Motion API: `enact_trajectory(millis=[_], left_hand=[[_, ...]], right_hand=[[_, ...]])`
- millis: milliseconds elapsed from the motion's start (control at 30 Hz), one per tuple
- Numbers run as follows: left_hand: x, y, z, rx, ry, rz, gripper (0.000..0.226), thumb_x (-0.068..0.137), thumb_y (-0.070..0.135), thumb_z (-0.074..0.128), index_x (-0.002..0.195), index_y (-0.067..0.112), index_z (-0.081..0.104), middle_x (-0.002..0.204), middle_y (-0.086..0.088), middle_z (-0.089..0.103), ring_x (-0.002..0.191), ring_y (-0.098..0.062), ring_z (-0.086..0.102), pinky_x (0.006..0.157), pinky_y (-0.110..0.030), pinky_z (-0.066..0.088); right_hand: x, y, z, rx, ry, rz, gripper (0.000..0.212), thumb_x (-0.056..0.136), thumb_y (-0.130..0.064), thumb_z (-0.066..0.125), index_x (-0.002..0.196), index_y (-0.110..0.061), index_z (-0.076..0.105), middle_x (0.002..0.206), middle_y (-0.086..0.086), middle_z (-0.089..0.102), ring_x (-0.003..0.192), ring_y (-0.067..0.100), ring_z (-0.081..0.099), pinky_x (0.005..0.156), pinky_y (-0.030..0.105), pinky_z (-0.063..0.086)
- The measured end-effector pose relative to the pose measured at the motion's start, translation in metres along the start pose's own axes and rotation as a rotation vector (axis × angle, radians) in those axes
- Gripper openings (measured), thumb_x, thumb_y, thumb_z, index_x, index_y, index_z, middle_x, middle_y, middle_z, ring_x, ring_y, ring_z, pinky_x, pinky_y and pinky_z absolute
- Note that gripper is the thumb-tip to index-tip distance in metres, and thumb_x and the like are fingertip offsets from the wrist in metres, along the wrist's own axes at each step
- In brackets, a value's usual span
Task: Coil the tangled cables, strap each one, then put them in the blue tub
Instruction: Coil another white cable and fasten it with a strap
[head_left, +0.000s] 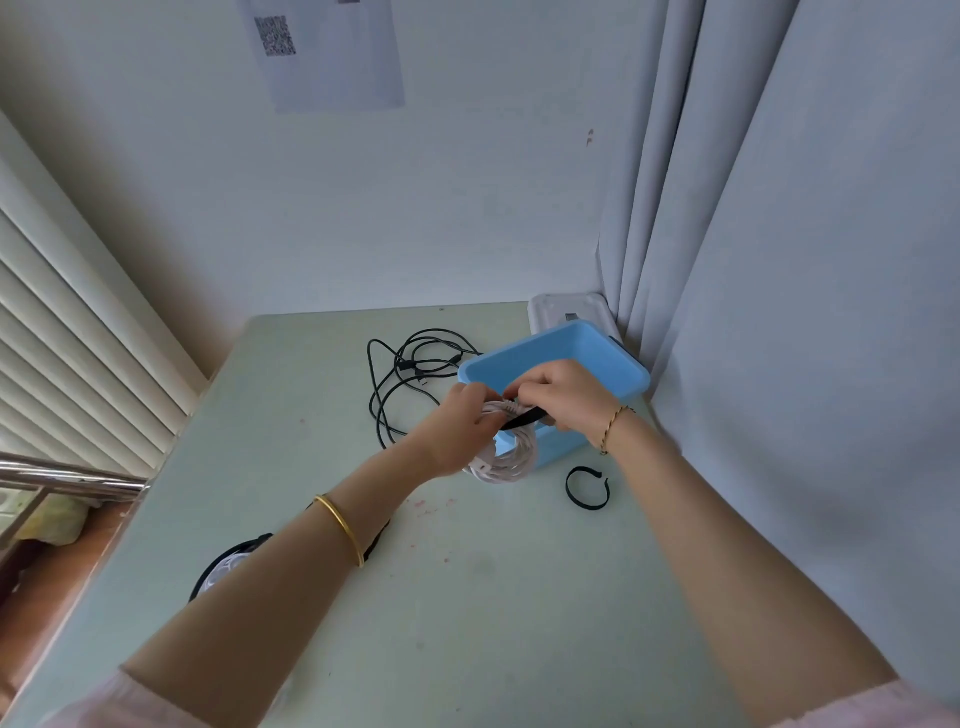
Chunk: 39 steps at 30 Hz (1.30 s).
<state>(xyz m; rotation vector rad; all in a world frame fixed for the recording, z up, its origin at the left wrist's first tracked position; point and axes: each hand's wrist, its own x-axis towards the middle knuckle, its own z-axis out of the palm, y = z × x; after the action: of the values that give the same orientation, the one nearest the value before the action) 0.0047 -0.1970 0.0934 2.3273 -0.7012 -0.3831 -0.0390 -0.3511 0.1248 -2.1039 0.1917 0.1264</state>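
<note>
Head view: left hand (457, 431) grips white coil (506, 460), right hand (566, 395) apparently pinches black strap (524, 418); wall sheet (332, 57) blurred

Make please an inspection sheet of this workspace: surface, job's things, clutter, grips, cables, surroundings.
Surface: pale green table top, with a few reddish specks.
Job's things: blue plastic tub at the far right; spare black strap loop lying on the table near it.
Clutter: white flat tray behind the tub; round black-and-white object partly hidden under the left forearm.
Grips: left hand holds the white coiled cable; right hand pinches the black strap at its top.
Cables: black tangled cable loose on the table, left of the tub, not strapped.
Surroundings: grey curtain at right, white slatted blind at left, paper sheet with printed code on the wall.
</note>
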Motion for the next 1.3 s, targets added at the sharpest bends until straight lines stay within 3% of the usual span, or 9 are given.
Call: enact_trajectory(millis=[100, 233, 500, 633, 733, 833, 967, 1100, 1300], left_hand=[[0.000, -0.001, -0.001, 0.015, 0.004, 0.006, 0.021, 0.092, 0.021, 0.047, 0.100, 0.006, 0.061, 0.098, -0.011, 0.059, 0.081, -0.027, 0.061, 0.069, -0.041, 0.053], [0.000, -0.002, -0.001, 0.029, -0.003, 0.008, 0.022, 0.092, 0.024, 0.047, 0.099, 0.008, 0.060, 0.098, -0.010, 0.059, 0.079, -0.025, 0.060, 0.067, -0.041, 0.054], [-0.001, -0.001, -0.002, -0.031, -0.016, 0.017, 0.020, 0.091, 0.022, 0.049, 0.088, 0.005, 0.059, 0.088, -0.009, 0.058, 0.070, -0.024, 0.056, 0.059, -0.038, 0.048], [-0.003, 0.002, -0.002, -0.120, -0.011, -0.012, 0.027, 0.098, 0.028, 0.045, 0.076, 0.011, 0.045, 0.070, 0.002, 0.042, 0.056, -0.011, 0.036, 0.051, -0.021, 0.031], [-0.005, 0.003, -0.001, -0.187, 0.026, -0.072, 0.026, 0.100, 0.026, 0.038, 0.075, 0.019, 0.039, 0.070, 0.003, 0.041, 0.061, -0.012, 0.035, 0.059, -0.028, 0.033], [-0.004, 0.006, -0.002, -0.143, -0.022, -0.106, 0.022, 0.098, 0.023, 0.039, 0.076, 0.017, 0.040, 0.068, 0.002, 0.041, 0.061, -0.014, 0.036, 0.060, -0.031, 0.033], [-0.001, 0.011, -0.006, -0.066, -0.050, -0.120, 0.021, 0.098, 0.019, 0.036, 0.091, 0.001, 0.045, 0.075, -0.007, 0.043, 0.067, -0.018, 0.037, 0.064, -0.032, 0.033], [0.001, 0.018, -0.011, 0.018, -0.003, -0.123, 0.025, 0.099, 0.016, 0.035, 0.074, 0.013, 0.035, 0.064, -0.001, 0.036, 0.056, -0.013, 0.031, 0.052, -0.027, 0.026], [-0.005, 0.006, -0.020, -0.354, -0.050, -0.200, 0.020, 0.096, 0.030, 0.048, 0.092, 0.011, 0.051, 0.084, -0.017, 0.063, 0.069, -0.022, 0.052, 0.066, -0.034, 0.041]], right_hand=[[0.002, -0.001, -0.003, 0.015, -0.020, 0.020, 0.024, 0.083, -0.006, 0.052, 0.091, -0.009, 0.075, 0.056, -0.005, 0.057, 0.050, 0.007, 0.042, 0.040, 0.014, 0.032], [0.006, 0.000, -0.008, 0.006, -0.070, 0.050, 0.021, 0.083, -0.008, 0.059, 0.093, -0.016, 0.076, 0.050, -0.020, 0.059, 0.051, 0.003, 0.042, 0.045, 0.017, 0.032], [0.007, 0.002, -0.005, -0.010, -0.027, -0.024, 0.007, 0.086, -0.011, 0.065, 0.090, -0.009, 0.070, 0.070, -0.009, 0.060, 0.053, -0.004, 0.051, 0.041, 0.005, 0.033], [0.007, 0.007, 0.004, -0.030, 0.073, -0.084, 0.008, 0.087, -0.012, 0.062, 0.085, -0.008, 0.068, 0.068, -0.003, 0.060, 0.060, 0.008, 0.052, 0.050, 0.012, 0.039], [0.004, 0.005, 0.007, -0.102, 0.150, -0.158, 0.011, 0.089, -0.011, 0.058, 0.088, -0.006, 0.068, 0.072, -0.001, 0.061, 0.065, 0.009, 0.053, 0.059, 0.012, 0.042], [0.001, 0.001, 0.012, -0.208, 0.172, -0.221, 0.014, 0.090, -0.014, 0.055, 0.086, -0.009, 0.067, 0.080, 0.006, 0.068, 0.073, 0.019, 0.059, 0.071, 0.031, 0.050], [-0.004, -0.006, 0.021, -0.266, 0.215, -0.286, 0.019, 0.091, -0.015, 0.050, 0.078, -0.011, 0.062, 0.069, -0.003, 0.060, 0.069, 0.018, 0.056, 0.067, 0.039, 0.051], [-0.006, -0.011, 0.024, -0.155, 0.305, -0.272, 0.018, 0.094, -0.012, 0.047, 0.086, -0.002, 0.059, 0.078, 0.005, 0.061, 0.077, 0.025, 0.056, 0.070, 0.040, 0.048], [-0.007, -0.006, 0.026, -0.113, 0.262, -0.277, 0.016, 0.096, -0.012, 0.045, 0.090, -0.001, 0.055, 0.081, 0.007, 0.057, 0.075, 0.023, 0.053, 0.072, 0.040, 0.046]])
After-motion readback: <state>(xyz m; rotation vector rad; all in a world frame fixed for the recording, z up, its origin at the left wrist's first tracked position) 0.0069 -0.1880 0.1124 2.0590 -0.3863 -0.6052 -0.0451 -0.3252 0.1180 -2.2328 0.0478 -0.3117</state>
